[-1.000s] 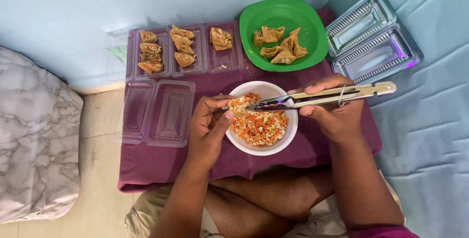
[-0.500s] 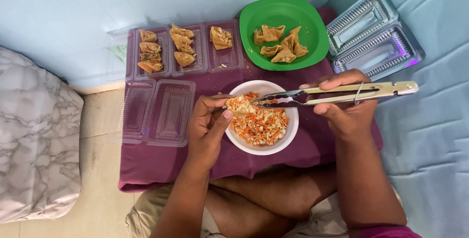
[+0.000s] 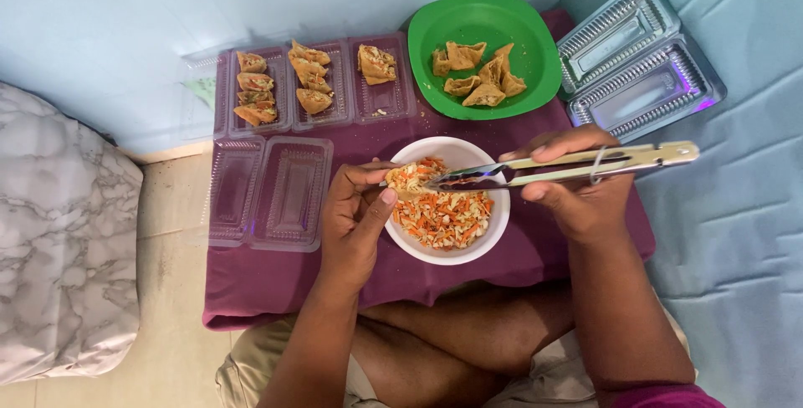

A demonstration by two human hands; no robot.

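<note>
My left hand [image 3: 355, 220] holds a fried pastry pocket [image 3: 403, 177] over the rim of a white bowl [image 3: 482, 235] of shredded carrot and vegetable filling [image 3: 443, 215]. My right hand [image 3: 577, 195] grips metal tongs [image 3: 569, 165], whose tips reach over the bowl and touch the filling on the pocket. A green plate [image 3: 527, 56] behind the bowl carries several empty fried pockets [image 3: 477, 73].
Clear plastic trays [image 3: 318, 82] at the back left hold stuffed pockets. Two empty clear trays [image 3: 272, 195] lie at the left. A stack of clear lids [image 3: 640, 61] sits at the right. All rest on a purple cloth [image 3: 276, 278]. A marbled cushion [image 3: 63, 232] lies far left.
My right hand has drawn the tongs a little to the right, with their tips still at the pocket. My left hand has kept the pocket at the bowl's rim.
</note>
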